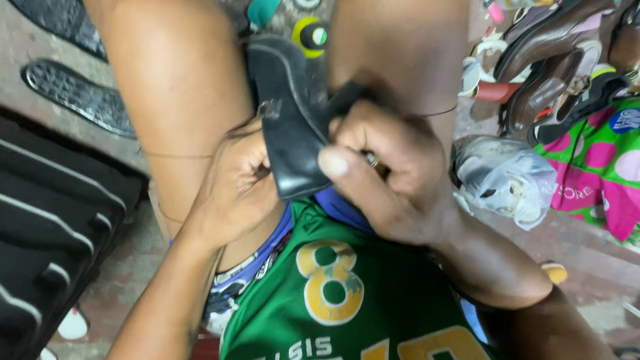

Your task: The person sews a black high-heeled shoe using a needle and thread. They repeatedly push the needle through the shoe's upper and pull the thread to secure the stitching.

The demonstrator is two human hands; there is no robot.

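Both hands (320,176) grip black shoe (292,111) between knees.

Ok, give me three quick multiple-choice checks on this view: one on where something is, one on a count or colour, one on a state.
1. Where is the black shoe?
A. between the knees, held in both hands
B. lying on the floor by the soles
C. inside the plastic bag

2. How many loose black soles lie on the floor at upper left?
A. one
B. two
C. four

3. What is the right hand doing?
A. lying open on the floor
B. closed over the shoe's edge, gripping it
C. reaching into the spotted bag

Answers:
1. A, since the left hand holds it from below and the right hand grips it from the side, between the knees.
2. B, since two soles lie one above the other.
3. B, since its fingers curl tight on the shoe.
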